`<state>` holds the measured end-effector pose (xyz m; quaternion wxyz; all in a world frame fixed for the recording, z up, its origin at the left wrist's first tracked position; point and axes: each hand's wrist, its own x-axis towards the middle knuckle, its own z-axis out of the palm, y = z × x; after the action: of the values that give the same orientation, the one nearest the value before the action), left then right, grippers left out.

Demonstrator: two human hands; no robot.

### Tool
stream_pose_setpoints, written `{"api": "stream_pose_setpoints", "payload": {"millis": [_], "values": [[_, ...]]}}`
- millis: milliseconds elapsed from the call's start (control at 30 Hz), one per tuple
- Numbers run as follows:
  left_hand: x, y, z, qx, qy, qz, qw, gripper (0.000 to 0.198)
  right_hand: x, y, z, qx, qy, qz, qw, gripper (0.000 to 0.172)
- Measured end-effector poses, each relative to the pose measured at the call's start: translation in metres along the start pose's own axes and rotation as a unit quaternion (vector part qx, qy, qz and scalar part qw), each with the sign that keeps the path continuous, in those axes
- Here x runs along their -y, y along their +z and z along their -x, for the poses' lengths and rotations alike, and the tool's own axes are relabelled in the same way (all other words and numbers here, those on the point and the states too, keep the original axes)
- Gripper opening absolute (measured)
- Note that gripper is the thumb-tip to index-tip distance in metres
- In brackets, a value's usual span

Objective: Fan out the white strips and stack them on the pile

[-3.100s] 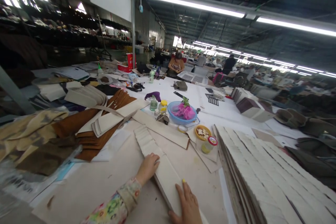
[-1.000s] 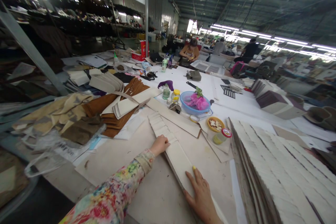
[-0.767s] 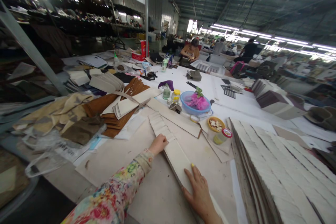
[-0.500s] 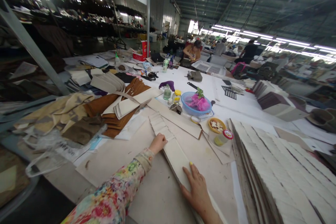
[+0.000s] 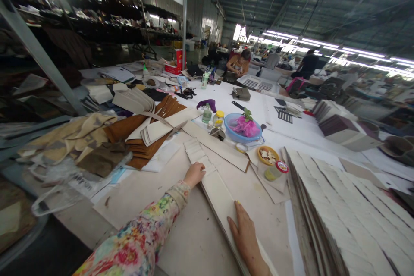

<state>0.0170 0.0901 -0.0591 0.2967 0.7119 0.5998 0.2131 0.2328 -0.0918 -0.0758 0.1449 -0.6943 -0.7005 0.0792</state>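
A long stack of cream strips lies slantwise on the board in front of me, its far end fanned into overlapping steps. My left hand, in a floral sleeve, is closed on the stack's left edge near those steps, fingertips bent over the top. Closer to me, my right hand rests on the strips with fingers stretched out and the thumb apart; it grips nothing. One fingertip of this hand looks yellow. Beyond the stack lies another flat pale strip.
Rows of layered cream pieces fill the right side. Behind stand a red-lidded jar, a yellow tub and a blue basin with a pink bag. Brown pieces and cloth lie left. A person sits across the table.
My right hand has shifted slightly right on the strips, and its fingers are closer together. My left hand keeps nearly the same place. The view has moved a little.
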Motion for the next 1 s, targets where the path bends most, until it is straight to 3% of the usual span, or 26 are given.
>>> {"api": "stream_pose_setpoints", "payload": {"millis": [233, 433, 667, 900, 1000], "values": [[0.002, 0.0, -0.004, 0.006, -0.017, 0.036, 0.999, 0.015, 0.0, -0.003, -0.006, 0.014, 0.018, -0.016, 1.0, 0.055], [0.003, 0.0, -0.016, 0.052, -0.063, 0.085, 0.993, 0.012, -0.003, -0.001, -0.008, 0.014, 0.03, -0.047, 0.998, 0.055], [-0.01, -0.018, -0.017, 0.116, -0.024, 0.165, 0.979, 0.013, 0.0, -0.006, -0.01, 0.026, 0.045, -0.076, 0.996, 0.057], [-0.02, -0.056, 0.026, 0.254, 0.023, 0.398, 0.881, 0.031, -0.001, -0.013, -0.014, 0.03, 0.052, -0.063, 0.996, 0.059], [-0.009, -0.054, 0.032, 0.248, 0.0, 0.434, 0.866, 0.032, 0.005, -0.018, -0.014, 0.029, 0.043, -0.038, 0.998, 0.055]]}}
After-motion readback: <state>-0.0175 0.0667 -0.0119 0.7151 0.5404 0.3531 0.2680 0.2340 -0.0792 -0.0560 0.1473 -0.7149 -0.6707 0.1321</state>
